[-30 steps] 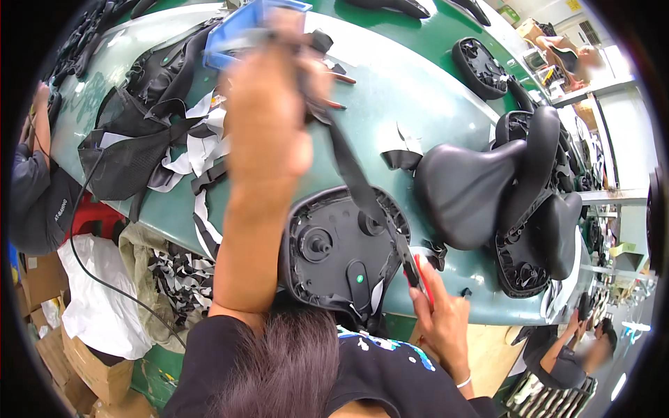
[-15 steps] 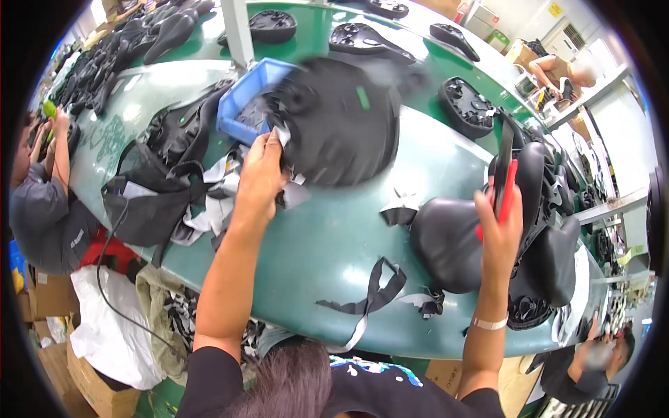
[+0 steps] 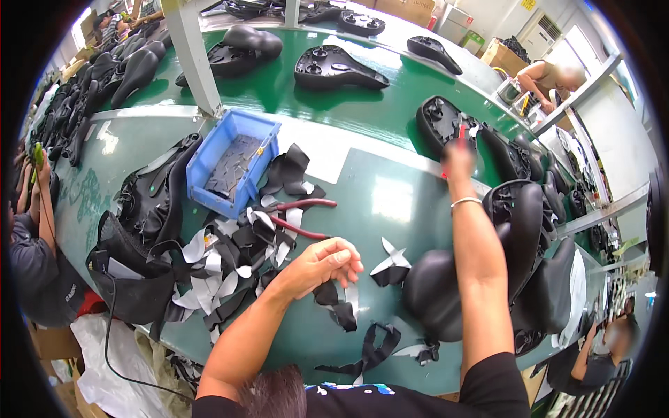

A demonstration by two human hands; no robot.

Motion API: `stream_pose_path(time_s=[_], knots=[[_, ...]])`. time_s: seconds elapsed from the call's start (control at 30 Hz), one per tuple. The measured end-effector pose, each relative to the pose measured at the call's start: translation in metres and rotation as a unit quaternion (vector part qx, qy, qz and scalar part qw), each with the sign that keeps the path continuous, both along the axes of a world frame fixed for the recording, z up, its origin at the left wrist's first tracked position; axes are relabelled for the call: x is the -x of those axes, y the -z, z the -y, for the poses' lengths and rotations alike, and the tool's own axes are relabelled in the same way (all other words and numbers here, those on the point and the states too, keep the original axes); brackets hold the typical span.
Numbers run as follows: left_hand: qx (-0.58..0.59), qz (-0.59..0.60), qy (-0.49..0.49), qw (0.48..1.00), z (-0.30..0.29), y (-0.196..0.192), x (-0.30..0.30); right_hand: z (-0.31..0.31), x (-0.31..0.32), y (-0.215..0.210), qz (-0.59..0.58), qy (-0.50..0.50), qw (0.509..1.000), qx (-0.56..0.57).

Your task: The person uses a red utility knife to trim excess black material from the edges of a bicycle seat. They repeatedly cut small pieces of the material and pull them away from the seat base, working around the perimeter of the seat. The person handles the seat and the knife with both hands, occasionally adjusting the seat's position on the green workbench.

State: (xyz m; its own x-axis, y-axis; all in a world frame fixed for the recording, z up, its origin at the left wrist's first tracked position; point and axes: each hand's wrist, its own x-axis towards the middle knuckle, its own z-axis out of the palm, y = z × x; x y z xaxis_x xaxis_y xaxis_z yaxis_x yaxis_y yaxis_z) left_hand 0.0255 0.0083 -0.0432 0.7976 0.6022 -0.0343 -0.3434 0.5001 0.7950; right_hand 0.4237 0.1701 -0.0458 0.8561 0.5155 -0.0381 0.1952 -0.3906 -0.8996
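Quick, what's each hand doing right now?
Left hand: loosely curled over the black fabric strips, gripping nothing clearly.
Right hand: closed on a red-handled tool, reaching toward a black saddle base.

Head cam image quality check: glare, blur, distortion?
Head view: strong fisheye, so the green table edges and the pale post bow toward the dark round rim. Overhead lights throw bright glare patches on the table top. The right hand, stretched far out with a red tool, is slightly soft; the left hand over the black strips is sharp. The corners are black.
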Motion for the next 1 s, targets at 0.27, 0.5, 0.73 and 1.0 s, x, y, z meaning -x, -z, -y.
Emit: stream_pose_path(time_s=[0.27,0.5,0.73,1.0], knots=[[0.097,0.068,-0.086,0.989,-0.009,0.0,0.014,0.177,0.141,-0.101,-0.339,-0.289,0.888,-0.116],[0.052,-0.186,-0.163,0.968,0.029,-0.061,0.034,0.353,0.189,-0.067,-0.036,-0.481,0.876,-0.006],[-0.06,-0.255,-0.109,0.959,0.039,-0.077,0.038,0.347,0.163,-0.099,0.382,-0.575,0.721,-0.059],[-0.172,-0.313,-0.125,0.926,0.036,-0.08,0.033,0.382,0.161,-0.09,0.409,-0.577,0.695,0.129]])
